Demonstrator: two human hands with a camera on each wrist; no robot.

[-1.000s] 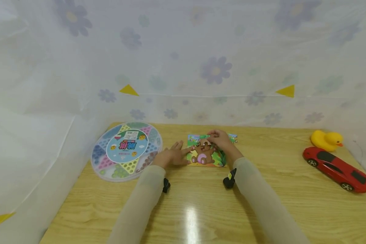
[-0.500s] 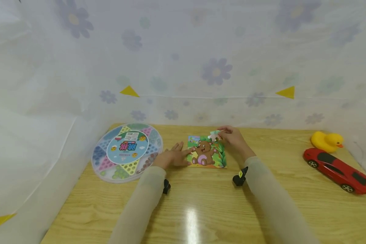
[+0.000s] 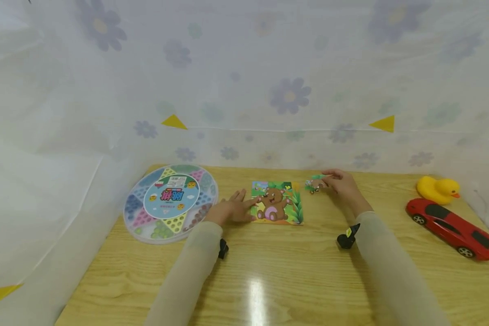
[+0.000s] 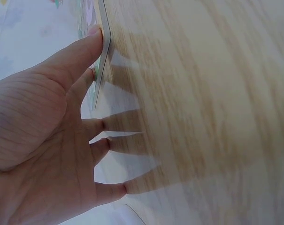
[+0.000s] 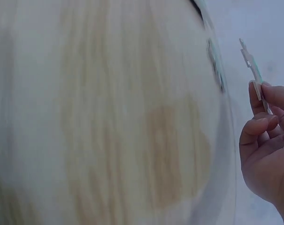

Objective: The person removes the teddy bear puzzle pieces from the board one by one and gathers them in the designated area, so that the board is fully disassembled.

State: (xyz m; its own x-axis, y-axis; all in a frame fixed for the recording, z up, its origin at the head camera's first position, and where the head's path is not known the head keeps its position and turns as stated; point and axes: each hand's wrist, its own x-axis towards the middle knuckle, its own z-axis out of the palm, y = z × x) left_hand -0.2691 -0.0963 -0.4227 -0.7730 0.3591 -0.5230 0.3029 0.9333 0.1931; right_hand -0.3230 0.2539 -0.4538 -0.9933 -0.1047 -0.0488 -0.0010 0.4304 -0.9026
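A square puzzle board point(image 3: 274, 209) with a brown bear picture lies on the wooden table. My left hand point(image 3: 231, 211) is at its left edge, fingers spread and fairly straight. In the left wrist view the thumb point(image 4: 80, 54) rests on the board's edge point(image 4: 104, 51). Right of the board, my right hand point(image 3: 344, 186) pinches a jigsaw piece point(image 3: 319, 182) between thumb and forefinger. The right wrist view shows that piece point(image 5: 252, 70) raised above the table, its other fingers curled in. Low beneath it, a small colourful piece point(image 5: 216, 64) lies on the table.
On the left sits a round Chinese checkers set point(image 3: 170, 203), close to my left hand. A yellow rubber duck point(image 3: 437, 189) and a red toy car point(image 3: 452, 228) stand at the far right. Behind the table hangs a flowered white sheet point(image 3: 244, 99).
My right hand has lifted a jigsaw piece from over the board's upper part and carried it right, past the board's edge. The bear picture now shows uncovered. The left hand stays in place.
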